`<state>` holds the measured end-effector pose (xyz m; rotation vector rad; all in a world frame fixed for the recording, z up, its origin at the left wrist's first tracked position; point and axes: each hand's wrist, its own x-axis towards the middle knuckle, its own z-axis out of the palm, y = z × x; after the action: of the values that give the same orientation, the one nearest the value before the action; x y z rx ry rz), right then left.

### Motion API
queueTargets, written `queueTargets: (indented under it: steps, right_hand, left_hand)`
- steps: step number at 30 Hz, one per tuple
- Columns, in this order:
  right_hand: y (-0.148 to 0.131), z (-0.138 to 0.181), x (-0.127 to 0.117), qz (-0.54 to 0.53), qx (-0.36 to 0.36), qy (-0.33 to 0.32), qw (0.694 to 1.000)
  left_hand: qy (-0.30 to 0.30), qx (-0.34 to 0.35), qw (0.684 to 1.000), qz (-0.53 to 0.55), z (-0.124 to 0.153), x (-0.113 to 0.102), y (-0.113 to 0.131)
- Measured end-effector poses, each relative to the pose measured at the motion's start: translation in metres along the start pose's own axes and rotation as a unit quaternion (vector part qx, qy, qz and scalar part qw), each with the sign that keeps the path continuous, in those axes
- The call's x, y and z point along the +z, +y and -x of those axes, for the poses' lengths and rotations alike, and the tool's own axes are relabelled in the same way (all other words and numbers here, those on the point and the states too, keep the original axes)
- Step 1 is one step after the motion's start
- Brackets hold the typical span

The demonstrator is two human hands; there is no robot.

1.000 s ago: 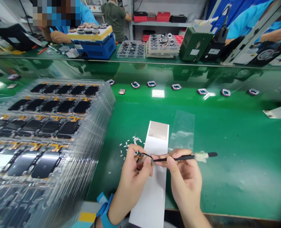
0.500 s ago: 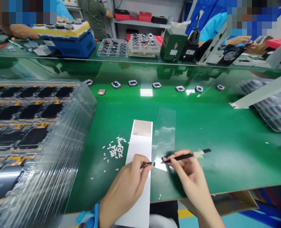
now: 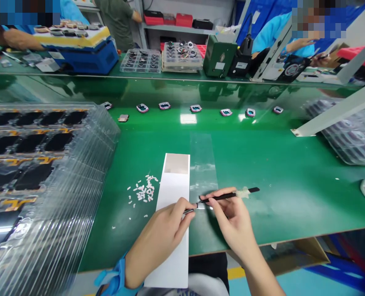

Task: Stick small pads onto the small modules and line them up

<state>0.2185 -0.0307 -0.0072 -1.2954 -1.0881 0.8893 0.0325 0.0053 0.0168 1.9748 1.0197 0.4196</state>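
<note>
My left hand (image 3: pixel 157 242) pinches a thin dark metal-edged strip (image 3: pixel 188 211) between thumb and fingers, above a white paper strip (image 3: pixel 173 230). My right hand (image 3: pixel 231 222) holds black tweezers (image 3: pixel 222 197), wrapped with white tape (image 3: pixel 242 192) near their rear end. The tweezer tips sit right by the pinched strip, and I cannot tell if they touch it. A transparent film (image 3: pixel 202 164) lies beside the paper, partly under my right fingers. The paper has a silvery patch (image 3: pixel 176 163) at its far end.
Small white bits (image 3: pixel 142 191) lie left of the paper. Stacked clear trays of black screens (image 3: pixel 37 164) fill the left side of the green bench, with more trays (image 3: pixel 352 139) at right. Pink-rimmed frames (image 3: pixel 195 108) stand in a row beyond. Co-workers sit behind a far bench.
My hands have come closer together, bringing the tweezer tips from a small gap to right beside the pinched strip. The whole scene has shifted slightly left and up in view.
</note>
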Motion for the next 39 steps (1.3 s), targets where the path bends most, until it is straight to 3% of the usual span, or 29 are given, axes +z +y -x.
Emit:
queueTargets:
  steps: [9,24,31,39]
  right_hand:
    - [0.002,0.000,-0.001,-0.035,0.019,0.017,0.999]
    - [0.001,0.000,0.002,-0.007,0.034,0.029,0.999]
    - [-0.003,-0.001,0.001,-0.056,0.052,0.051,0.996]
    - [-0.028,0.006,0.007,-0.118,0.005,0.079,0.990]
  left_hand:
    - [-0.003,-0.004,1.000,0.014,0.001,0.000,-0.001]
    - [0.013,0.006,1.000,0.012,0.001,0.002,0.000]
    - [0.101,0.008,0.995,0.010,0.000,0.000,0.001]
    - [0.106,0.019,0.991,0.084,0.001,-0.008,0.006]
